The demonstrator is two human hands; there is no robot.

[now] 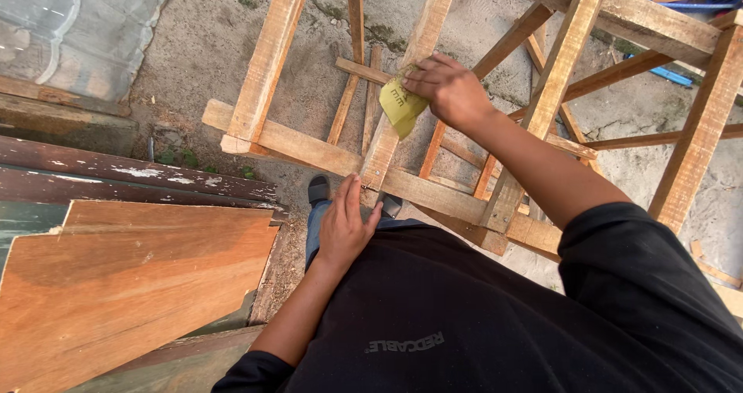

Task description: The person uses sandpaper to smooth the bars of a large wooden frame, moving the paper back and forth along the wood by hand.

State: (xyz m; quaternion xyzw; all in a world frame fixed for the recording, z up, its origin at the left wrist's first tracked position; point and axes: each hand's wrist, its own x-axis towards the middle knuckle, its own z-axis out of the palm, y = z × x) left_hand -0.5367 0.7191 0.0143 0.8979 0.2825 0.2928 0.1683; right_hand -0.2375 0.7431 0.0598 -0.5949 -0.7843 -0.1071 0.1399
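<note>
A bare wooden frame of slats [267,60] stands in front of me on the concrete ground. My right hand [449,87] grips a folded yellow sheet of sandpaper [401,103] and presses it on the middle slat [410,68]. My left hand [344,223] rests flat, fingers together, on the near crossbar [302,147] where that slat meets it. My black shirt and my shoes fill the lower part of the view.
Brown plywood sheets [131,277] and dark painted boards [116,178] are stacked at the left. A grey tarp [77,22] lies at the top left. More frame legs and braces [696,138] stand at the right, with a blue object [673,76] behind them.
</note>
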